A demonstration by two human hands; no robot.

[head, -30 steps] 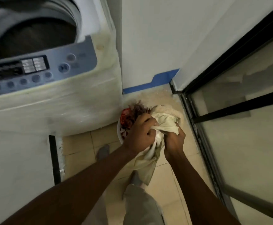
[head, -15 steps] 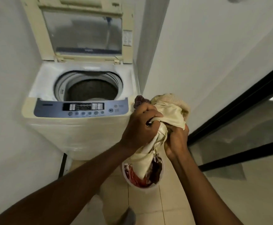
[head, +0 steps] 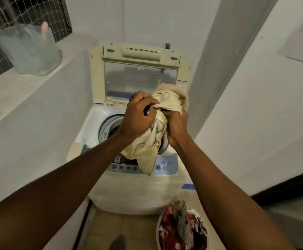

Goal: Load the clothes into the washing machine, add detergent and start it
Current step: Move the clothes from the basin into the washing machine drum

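Both hands, left [head: 137, 116] and right [head: 177, 126], grip the cream garment [head: 147, 148] above the washing machine [head: 134, 188].

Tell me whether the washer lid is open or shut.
Open: the lid stands upright behind the drum opening.

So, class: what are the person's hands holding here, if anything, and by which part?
Both hands, left hand and right hand, grip a bunched cream garment near its upper, gathered end; its lower end hangs loose over the washing machine.
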